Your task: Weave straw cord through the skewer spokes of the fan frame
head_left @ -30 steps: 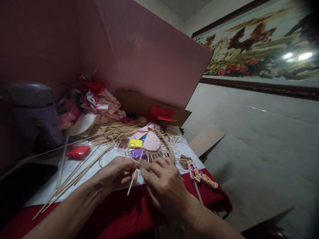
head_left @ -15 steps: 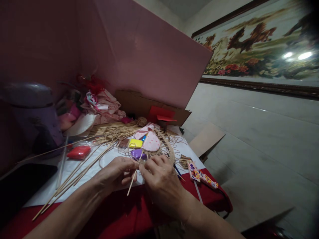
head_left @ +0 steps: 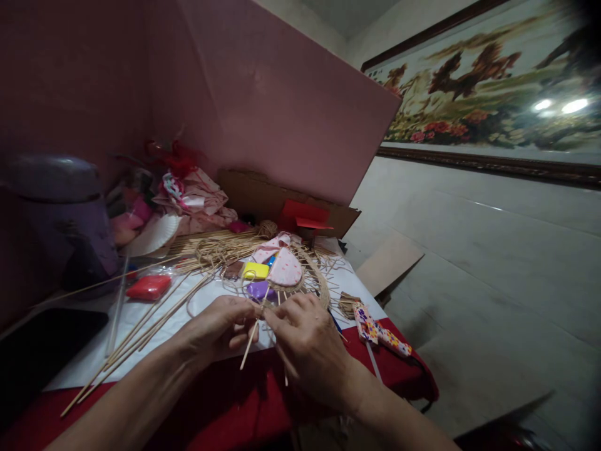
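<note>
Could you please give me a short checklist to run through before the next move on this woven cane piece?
1. Left hand steadies the woven piece at its near edge: ok.
2. Right hand pinches a cane there: ok.
3. Loose stick juts over the table edge beside the left hand: not ok.
4. Patterned glue gun lies apart from both hands: ok.
5. Spare canes lie beside the left arm: ok.
6. Weave tightness under the fingers: cannot tell.
</note>
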`<state>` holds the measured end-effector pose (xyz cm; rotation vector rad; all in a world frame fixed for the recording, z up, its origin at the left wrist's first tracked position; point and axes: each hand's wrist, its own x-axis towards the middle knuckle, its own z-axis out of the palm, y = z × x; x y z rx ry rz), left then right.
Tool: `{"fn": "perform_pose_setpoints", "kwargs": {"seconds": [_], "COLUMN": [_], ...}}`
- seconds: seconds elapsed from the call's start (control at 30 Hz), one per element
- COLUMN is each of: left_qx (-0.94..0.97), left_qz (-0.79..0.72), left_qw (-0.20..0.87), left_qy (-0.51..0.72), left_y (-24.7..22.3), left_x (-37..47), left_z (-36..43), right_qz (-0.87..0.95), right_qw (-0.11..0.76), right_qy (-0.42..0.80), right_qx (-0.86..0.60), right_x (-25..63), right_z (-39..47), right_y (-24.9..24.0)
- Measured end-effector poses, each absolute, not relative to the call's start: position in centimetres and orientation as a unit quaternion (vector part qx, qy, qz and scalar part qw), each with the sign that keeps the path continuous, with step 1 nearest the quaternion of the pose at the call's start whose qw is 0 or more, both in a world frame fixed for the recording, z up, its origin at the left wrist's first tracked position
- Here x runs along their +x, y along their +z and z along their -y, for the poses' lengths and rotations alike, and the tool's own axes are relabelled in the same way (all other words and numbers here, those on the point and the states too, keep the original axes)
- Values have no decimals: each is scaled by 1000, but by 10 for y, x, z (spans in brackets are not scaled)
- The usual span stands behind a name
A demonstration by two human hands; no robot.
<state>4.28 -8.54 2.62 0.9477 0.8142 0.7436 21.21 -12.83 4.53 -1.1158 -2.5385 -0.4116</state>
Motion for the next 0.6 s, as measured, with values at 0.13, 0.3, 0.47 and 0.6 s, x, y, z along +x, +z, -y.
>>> {"fn": "perform_pose_setpoints", "kwargs": {"seconds": [0.13,0.3,0.47,0.6], "left_qx": [423,444,435,424], "left_qz": [-396,-390,-373,-385], "left_qw": [740,733,741,740], "left_qy": [343,336,351,352], "left_y": [32,32,26,26], "left_x": [44,43,43,44], "left_z": [88,88,87,87], "right_qz": [891,891,888,873], "right_qw": [189,162,169,221], "right_qy": [-98,-110,-104,-73], "right_qx": [-402,-410,-414,-428], "right_x": [217,213,212,214], "right_z": [130,130,128,124], "right_y": [48,52,52,50]}}
